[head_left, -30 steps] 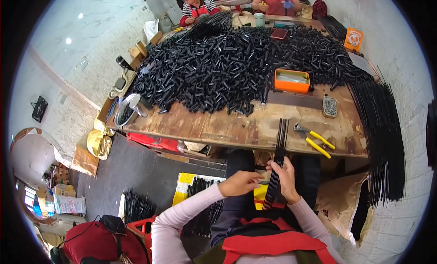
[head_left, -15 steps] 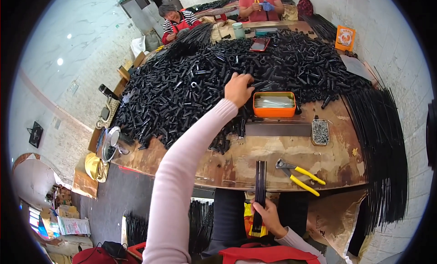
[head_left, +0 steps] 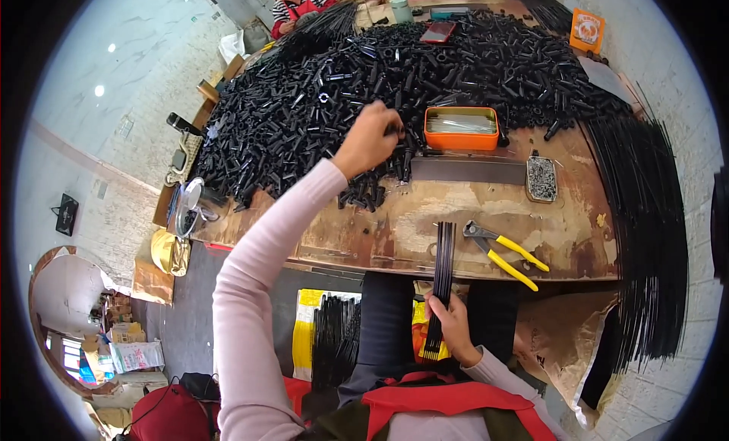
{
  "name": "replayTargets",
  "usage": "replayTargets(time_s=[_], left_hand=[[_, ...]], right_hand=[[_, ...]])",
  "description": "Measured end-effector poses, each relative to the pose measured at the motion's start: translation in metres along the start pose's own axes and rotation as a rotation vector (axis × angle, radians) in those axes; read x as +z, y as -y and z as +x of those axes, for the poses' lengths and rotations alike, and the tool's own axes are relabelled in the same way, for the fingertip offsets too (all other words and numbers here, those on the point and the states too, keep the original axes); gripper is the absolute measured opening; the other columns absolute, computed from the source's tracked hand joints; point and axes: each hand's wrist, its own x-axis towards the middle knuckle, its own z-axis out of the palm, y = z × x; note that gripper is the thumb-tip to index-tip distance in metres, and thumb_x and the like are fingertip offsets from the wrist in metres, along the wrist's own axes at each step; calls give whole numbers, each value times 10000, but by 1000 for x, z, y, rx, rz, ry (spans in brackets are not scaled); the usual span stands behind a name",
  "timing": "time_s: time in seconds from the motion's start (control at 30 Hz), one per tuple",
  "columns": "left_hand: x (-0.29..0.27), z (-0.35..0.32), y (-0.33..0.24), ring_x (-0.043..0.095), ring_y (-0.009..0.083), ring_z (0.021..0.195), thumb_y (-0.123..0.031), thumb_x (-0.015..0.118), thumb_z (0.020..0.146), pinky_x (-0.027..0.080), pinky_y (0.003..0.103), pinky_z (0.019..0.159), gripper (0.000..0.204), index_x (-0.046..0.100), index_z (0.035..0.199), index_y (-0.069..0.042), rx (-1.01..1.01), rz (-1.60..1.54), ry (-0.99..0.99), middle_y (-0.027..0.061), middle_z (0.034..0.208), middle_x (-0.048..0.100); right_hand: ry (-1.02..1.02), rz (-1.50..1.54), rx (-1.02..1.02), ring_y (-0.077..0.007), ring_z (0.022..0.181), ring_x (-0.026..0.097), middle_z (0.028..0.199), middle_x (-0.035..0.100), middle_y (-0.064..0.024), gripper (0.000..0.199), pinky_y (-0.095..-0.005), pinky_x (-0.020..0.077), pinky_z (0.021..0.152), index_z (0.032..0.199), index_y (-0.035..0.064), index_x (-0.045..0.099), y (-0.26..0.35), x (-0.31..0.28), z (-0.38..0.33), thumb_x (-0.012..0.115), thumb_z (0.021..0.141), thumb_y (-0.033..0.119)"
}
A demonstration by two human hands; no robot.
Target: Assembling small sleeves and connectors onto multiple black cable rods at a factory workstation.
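My left hand [head_left: 370,140] is over the near edge of a big heap of short black plastic tube pieces [head_left: 296,126], left of the orange tin. Its fingers are curled closed, with a small black piece showing at the fingertips. Over my lap, my right hand [head_left: 453,327] grips a bundle of thin black rods [head_left: 445,262]. The rods stand side by side, their upper ends reaching over the table's front edge. To their right lie end-cutting pincers [head_left: 503,251] with yellow handles, open on the wood.
An orange tin [head_left: 461,141] holds pale thin sticks; a small box [head_left: 541,179] holds grey bits. Between them runs a grey bar [head_left: 468,170]. Long black rods [head_left: 645,236] hang off the right edge. A phone [head_left: 439,32] lies on the heap. Another person [head_left: 300,4] sits at far left.
My left hand has drawn back toward me and left, with a dark piece now visible in its fingers. The view has tipped downward. My right hand still holds the rods.
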Motion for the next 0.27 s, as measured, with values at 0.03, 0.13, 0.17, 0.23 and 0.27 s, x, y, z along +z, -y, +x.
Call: replayTargets(time_s=[0.03, 0.13, 0.17, 0.23, 0.27], left_hand=[[3, -10, -7, 614, 318, 906, -30, 647, 736, 494, 409, 773, 145, 662, 878, -53, -51, 6, 38, 125, 900, 585], [10, -18, -17, 612, 302, 951, -54, 680, 744, 501, 408, 786, 126, 675, 870, -54, -154, 73, 132, 112, 916, 597], [13, -18, -16, 607, 291, 998, -68, 696, 749, 505, 409, 806, 115, 680, 861, -47, -207, 131, 191, 109, 922, 601], [23, -11, -11, 607, 291, 1024, -91, 711, 753, 507, 405, 818, 141, 691, 889, -58, -205, 233, 221, 114, 944, 608], [27, -5, -11, 608, 290, 1049, -114, 725, 757, 509, 401, 829, 169, 701, 917, -68, -203, 336, 262, 118, 965, 615]], right_hand=[[-1, -1, -7, -91, 709, 528, 780, 556, -12, 157, -231, 425, 670, 1030, 9, 588, 0, -1, 0, 566, 976, 155], [-45, 15, -26, -91, 709, 527, 788, 558, -12, 155, -229, 425, 669, 1027, 11, 589, -2, 1, -8, 570, 976, 157], [-35, 11, -30, -92, 710, 527, 790, 559, -13, 155, -229, 425, 669, 1029, 11, 589, -2, 4, -10, 572, 975, 156], [-20, -3, -63, -96, 715, 527, 790, 560, -16, 154, -231, 426, 673, 1043, 12, 589, -4, 5, -13, 572, 975, 149], [-45, -12, -69, -100, 718, 529, 792, 561, -18, 166, -235, 429, 678, 1066, 16, 581, -4, 6, -16, 570, 979, 156]])
